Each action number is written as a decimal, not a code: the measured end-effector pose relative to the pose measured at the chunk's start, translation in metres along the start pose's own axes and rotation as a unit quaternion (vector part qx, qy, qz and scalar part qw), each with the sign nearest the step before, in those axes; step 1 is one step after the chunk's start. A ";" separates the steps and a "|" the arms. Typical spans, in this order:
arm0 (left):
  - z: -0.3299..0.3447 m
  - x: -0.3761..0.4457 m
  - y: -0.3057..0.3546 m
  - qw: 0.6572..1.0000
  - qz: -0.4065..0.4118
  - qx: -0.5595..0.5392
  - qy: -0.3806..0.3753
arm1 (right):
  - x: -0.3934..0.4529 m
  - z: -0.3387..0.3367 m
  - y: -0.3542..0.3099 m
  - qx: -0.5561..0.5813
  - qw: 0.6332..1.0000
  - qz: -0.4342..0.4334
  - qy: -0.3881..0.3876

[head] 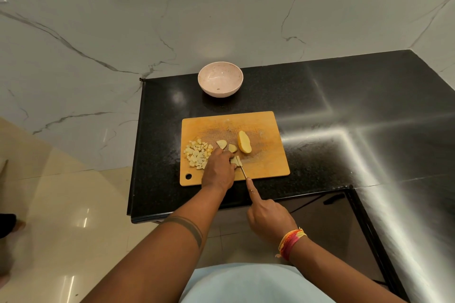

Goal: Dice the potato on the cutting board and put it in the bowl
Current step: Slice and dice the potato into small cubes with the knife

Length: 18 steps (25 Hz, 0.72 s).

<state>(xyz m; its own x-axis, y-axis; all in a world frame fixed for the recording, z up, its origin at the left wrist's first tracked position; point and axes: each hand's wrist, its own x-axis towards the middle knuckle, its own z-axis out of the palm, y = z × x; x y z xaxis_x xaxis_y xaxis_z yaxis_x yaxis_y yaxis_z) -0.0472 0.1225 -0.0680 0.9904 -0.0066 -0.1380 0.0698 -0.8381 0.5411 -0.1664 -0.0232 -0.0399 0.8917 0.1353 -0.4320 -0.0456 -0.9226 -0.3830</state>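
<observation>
now the person is in the middle of the dicing, on the wooden cutting board [261, 130] that lies near the front left corner of the black counter [344, 106]. the left hand [219, 170] rests on a small potato piece [236, 160] near the front edge of the board, its fingers curled over the piece and clamped on it, i think so that it does not slide under the blade. the right hand [268, 216] is closed round the handle of the knife [242, 170], with the index finger stretched along the top, probably to guide the cut; the handle itself is hidden in the hand. the blade meets the piece just beside the left fingers, so the next cut needs care. a heap of potato cubes [198, 154] lies at the left edge of the board, pushed aside to keep the cutting place free. a large potato half [244, 142] waits near the middle of the board, and two smaller slices [226, 145] lie between it and the cubes. the pink bowl [220, 79] stands on the counter behind the board, well apart from the hands; i cannot see any potato in it, so moving the cubes is not yet done.
</observation>
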 end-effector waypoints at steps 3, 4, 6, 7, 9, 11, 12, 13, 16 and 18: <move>0.000 0.000 0.000 1.000 -0.008 -0.009 0.001 | -0.003 -0.002 -0.001 0.014 1.000 0.003 0.005; 0.000 0.000 0.000 1.000 -0.010 -0.013 0.001 | -0.004 -0.003 -0.001 0.018 1.000 0.003 0.012; 0.000 0.000 0.000 1.000 -0.012 -0.018 0.005 | -0.003 -0.005 -0.001 0.023 1.000 0.003 0.018; 0.000 0.000 0.000 1.000 -0.014 -0.023 0.008 | -0.001 -0.007 -0.002 0.028 0.999 0.002 0.018; 0.000 -0.002 0.000 0.999 -0.022 -0.032 0.013 | 0.004 -0.009 -0.006 0.029 0.999 0.002 0.023; 0.000 -0.004 0.000 0.999 -0.026 -0.034 0.016 | 0.012 -0.011 -0.011 0.025 0.999 -0.003 0.024; 0.000 -0.005 0.000 0.999 -0.026 -0.033 0.017 | 0.017 -0.011 -0.013 0.022 0.999 -0.006 0.022; 0.000 -0.006 -0.001 0.999 -0.025 -0.032 0.018 | 0.020 -0.011 -0.014 0.018 1.000 -0.009 0.021; 0.000 -0.006 -0.001 0.999 -0.025 -0.034 0.017 | 0.030 -0.009 -0.016 0.011 1.000 -0.009 0.016; -0.001 -0.005 0.000 0.999 -0.027 -0.036 0.011 | 0.037 -0.010 -0.016 0.013 1.000 -0.006 0.013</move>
<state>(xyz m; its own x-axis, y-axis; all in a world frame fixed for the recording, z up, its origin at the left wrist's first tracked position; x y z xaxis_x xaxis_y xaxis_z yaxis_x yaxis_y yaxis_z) -0.0517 0.1234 -0.0667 0.9873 0.0504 -0.1505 0.1307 -0.7959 0.5911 -0.1284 -0.0068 -0.0417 0.9033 0.1366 -0.4066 -0.0461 -0.9115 -0.4087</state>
